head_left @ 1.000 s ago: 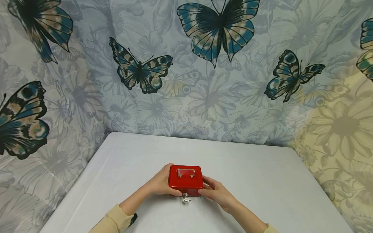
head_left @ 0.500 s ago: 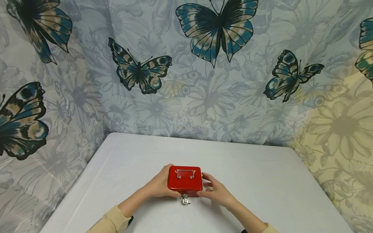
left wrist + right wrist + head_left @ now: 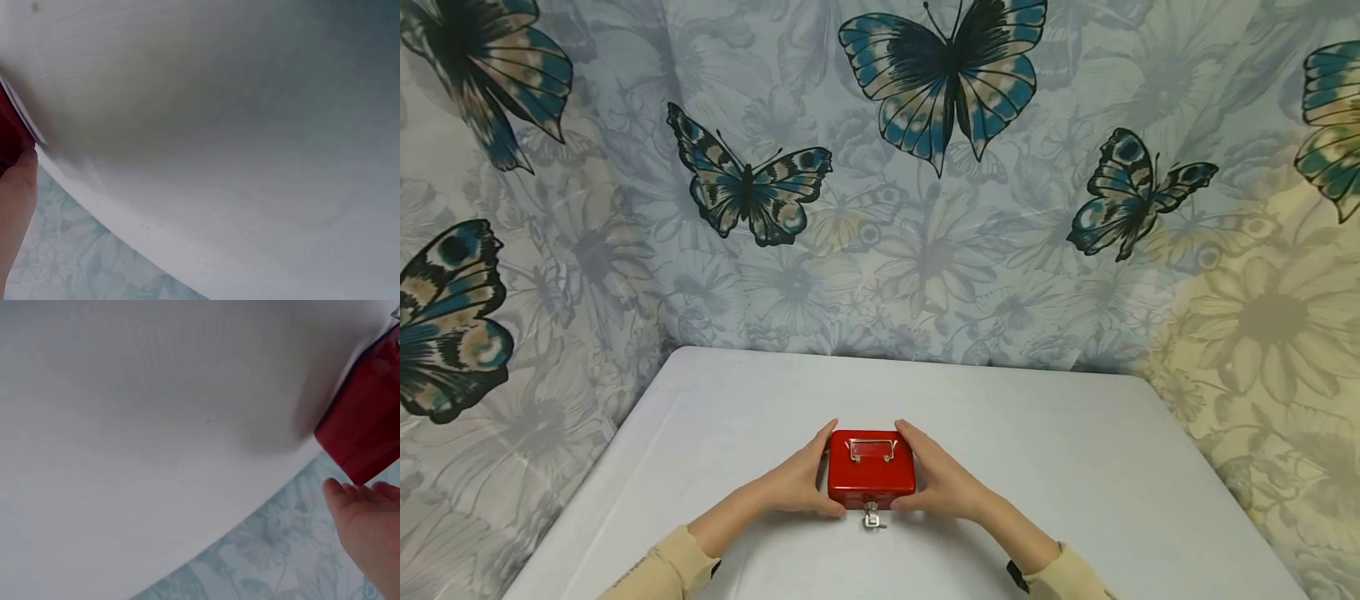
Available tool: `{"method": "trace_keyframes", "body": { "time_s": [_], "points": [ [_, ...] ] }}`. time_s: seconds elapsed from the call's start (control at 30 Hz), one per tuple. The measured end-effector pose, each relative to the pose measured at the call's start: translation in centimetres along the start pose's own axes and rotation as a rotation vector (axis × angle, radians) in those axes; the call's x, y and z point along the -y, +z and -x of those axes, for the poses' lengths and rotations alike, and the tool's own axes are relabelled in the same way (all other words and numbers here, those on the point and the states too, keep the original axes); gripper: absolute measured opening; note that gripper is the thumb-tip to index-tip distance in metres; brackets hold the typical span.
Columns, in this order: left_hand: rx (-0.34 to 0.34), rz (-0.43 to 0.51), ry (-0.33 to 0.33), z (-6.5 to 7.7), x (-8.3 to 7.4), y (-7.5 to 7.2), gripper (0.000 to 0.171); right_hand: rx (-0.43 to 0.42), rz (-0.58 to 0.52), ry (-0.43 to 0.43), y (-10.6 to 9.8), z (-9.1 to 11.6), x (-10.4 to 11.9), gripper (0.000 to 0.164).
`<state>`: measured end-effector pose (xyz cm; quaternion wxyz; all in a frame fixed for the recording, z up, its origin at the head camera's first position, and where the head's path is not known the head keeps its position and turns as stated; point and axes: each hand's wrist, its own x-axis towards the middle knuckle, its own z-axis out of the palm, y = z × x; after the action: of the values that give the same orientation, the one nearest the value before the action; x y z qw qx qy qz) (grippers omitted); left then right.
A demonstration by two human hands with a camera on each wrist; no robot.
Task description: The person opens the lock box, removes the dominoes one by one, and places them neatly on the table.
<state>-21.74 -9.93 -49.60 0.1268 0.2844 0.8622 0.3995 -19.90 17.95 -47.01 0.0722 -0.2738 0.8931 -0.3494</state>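
A small red metal cash box (image 3: 871, 479) with a folded silver carry handle (image 3: 872, 450) on its lid sits on the white table. From its front hangs a small silver metal piece (image 3: 871, 518), perhaps keys or a padlock. My left hand (image 3: 790, 483) holds the box's left side, thumb at the front corner and fingers toward the back. Mirroring it, my right hand (image 3: 951, 479) spans the right side from front corner to back corner. The right wrist view shows the box's red side (image 3: 365, 419) with fingertips close to its corner. The lid is down.
The white-covered table (image 3: 1037, 442) extends around the box on all sides. Behind it and at both sides hangs floral fabric with butterflies (image 3: 940, 83). Beige sleeves (image 3: 662, 567) cover my forearms.
My right hand's fingers have moved from the box's right side to its back right corner. The left hand's fingers have straightened, with a gap beside the palm. The view has shifted slightly.
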Motion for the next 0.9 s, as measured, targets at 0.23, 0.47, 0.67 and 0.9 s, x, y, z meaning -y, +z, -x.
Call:
{"method": "trace_keyframes", "body": {
  "time_s": [0.23,0.47,0.67,0.9],
  "points": [
    [0.030,-0.011,-0.014,-0.12,0.85,0.11,0.120,0.045,0.036,-0.007,0.10,-0.25,-0.14,0.102],
    [0.027,-0.013,-0.011,-0.39,0.85,-0.02,0.113,0.033,0.087,-0.010,-0.29,-0.37,0.08,0.098],
    [0.022,-0.011,-0.008,-0.27,0.66,-0.14,0.112,0.028,0.153,-0.021,-0.54,-0.62,0.16,0.097],
    [0.014,0.002,-0.008,-0.18,0.57,-0.18,0.112,0.015,0.231,-0.059,-0.69,-0.85,0.08,0.096]
  ]
}}
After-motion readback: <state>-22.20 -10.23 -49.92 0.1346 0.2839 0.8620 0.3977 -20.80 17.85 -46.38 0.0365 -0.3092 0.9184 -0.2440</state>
